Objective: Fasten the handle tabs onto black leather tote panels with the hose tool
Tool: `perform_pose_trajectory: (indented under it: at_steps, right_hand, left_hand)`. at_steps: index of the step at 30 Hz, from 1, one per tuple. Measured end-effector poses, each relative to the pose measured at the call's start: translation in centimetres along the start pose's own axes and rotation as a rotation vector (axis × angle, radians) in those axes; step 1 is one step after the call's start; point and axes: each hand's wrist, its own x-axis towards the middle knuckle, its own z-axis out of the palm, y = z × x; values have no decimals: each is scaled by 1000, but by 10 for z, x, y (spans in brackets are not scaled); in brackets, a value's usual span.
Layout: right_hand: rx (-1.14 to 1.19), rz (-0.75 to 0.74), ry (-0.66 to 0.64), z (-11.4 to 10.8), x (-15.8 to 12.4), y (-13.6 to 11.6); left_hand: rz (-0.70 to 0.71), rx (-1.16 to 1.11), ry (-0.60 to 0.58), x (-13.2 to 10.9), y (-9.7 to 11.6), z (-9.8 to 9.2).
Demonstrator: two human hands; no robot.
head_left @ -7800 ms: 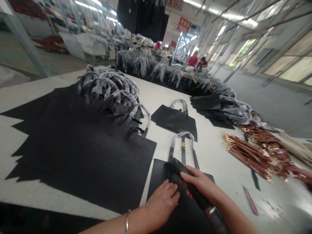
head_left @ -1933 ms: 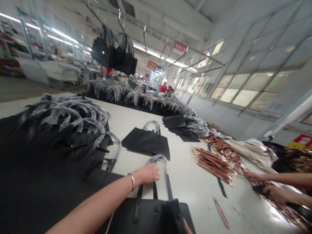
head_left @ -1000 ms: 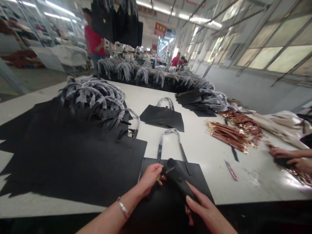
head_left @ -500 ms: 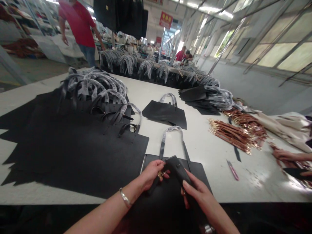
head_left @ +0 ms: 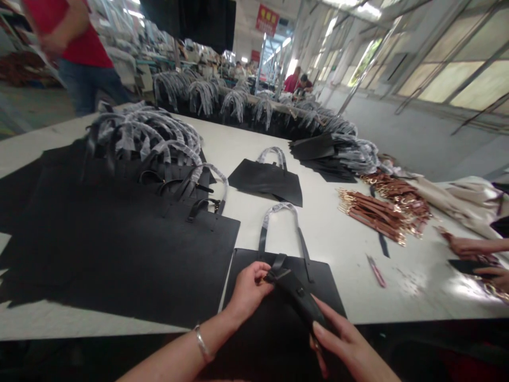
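A black leather bag panel (head_left: 318, 276) with a plastic-wrapped handle (head_left: 280, 209) lies at the near edge of the white table (head_left: 330, 239). My left hand (head_left: 248, 289) pinches the end of a black strap (head_left: 296, 292) over the panel's top edge. My right hand (head_left: 345, 347) grips the same strap lower down, near the table edge. The strap runs slantwise between the two hands. A bracelet sits on my left wrist.
A big stack of black panels with wrapped handles (head_left: 119, 212) fills the left. One single bag panel (head_left: 268, 180) lies mid-table, another stack (head_left: 334, 156) beyond. Brown straps with gold buckles (head_left: 377, 209) and a pink tool (head_left: 376, 270) lie right. Another person's hands (head_left: 477, 257) work at far right.
My left hand came back from the wrapped handle to the strap's end. The strap now lies straighter between my hands. A person in red walked closer at upper left.
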Motion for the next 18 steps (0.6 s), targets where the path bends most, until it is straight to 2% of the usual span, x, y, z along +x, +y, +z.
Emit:
perform_pose_trajectory:
  at_steps: [4, 9, 12, 14, 16, 18]
  right_hand:
    - [23, 2, -24, 5, 14, -8]
    - [66, -50, 106, 0, 23, -12]
    - [29, 3, 35, -1, 22, -8]
    - [4, 7, 20, 1, 24, -7]
    - [-4, -51, 106, 1, 26, -8]
    - [3, -126, 258, -5, 25, -12]
  left_hand:
    - [22, 68, -12, 2, 0, -4]
    - [-42, 37, -5, 6, -1, -5]
    - [-56, 47, -35, 4, -1, -3]
    - [-40, 130, -73, 2, 2, -2]
    - [34, 284, -87, 2, 7, -5]
    - [178, 521, -45, 7, 16, -13]
